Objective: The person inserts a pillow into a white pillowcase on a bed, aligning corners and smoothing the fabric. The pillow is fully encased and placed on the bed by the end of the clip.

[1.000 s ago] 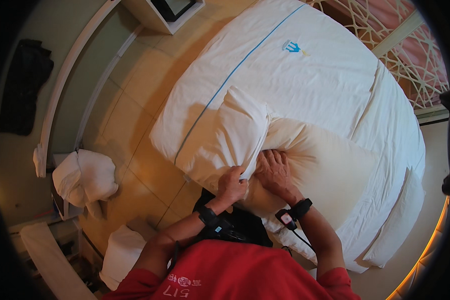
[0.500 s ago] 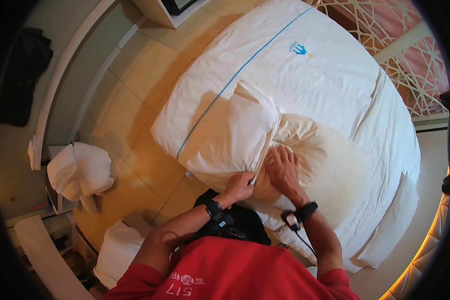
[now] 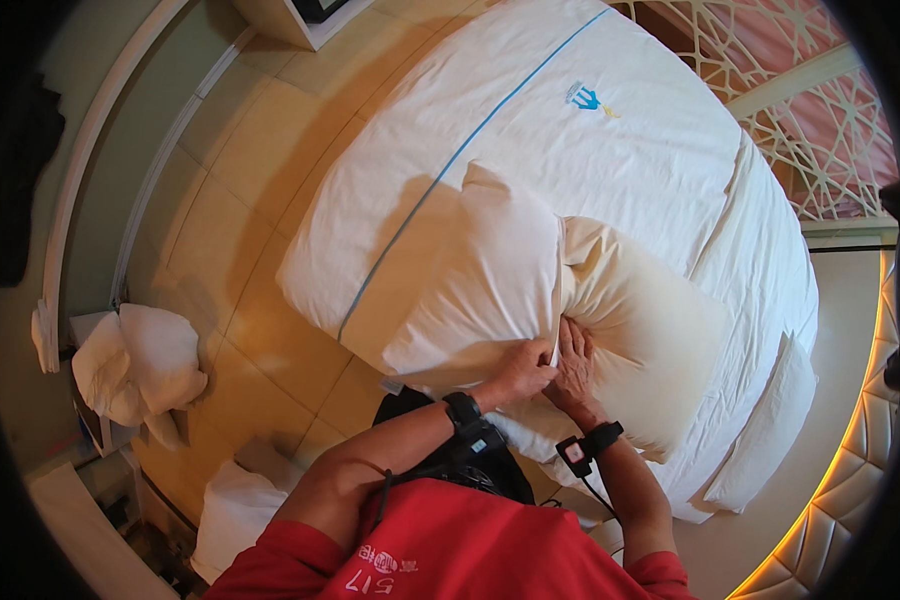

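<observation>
A white pillowcase [image 3: 495, 285] lies on the bed, drawn partway over a cream pillow [image 3: 660, 335]. The bare part of the pillow bulges out to the right and creases near the case's opening. My left hand [image 3: 520, 372] is closed, pinching the near edge of that opening. Right beside it, my right hand [image 3: 573, 372] lies flat on the pillow at the case's edge, fingers stretched away from me. Both wrists wear dark bands with small devices.
Beneath the pillow spreads a white duvet [image 3: 650, 160] with a blue stripe. A flat white pillow [image 3: 765, 430] rests at the bed's right, near the padded headboard [image 3: 855, 480]. White bundled bedding [image 3: 145, 365] sits at the left, and another white bundle [image 3: 235, 515] nearer me. Tiled floor [image 3: 235, 215] runs along the left.
The pillowcase's edge has shifted right over the pillow, and my left hand has moved right with it. My hands are now closer together. The whole view has shifted slightly.
</observation>
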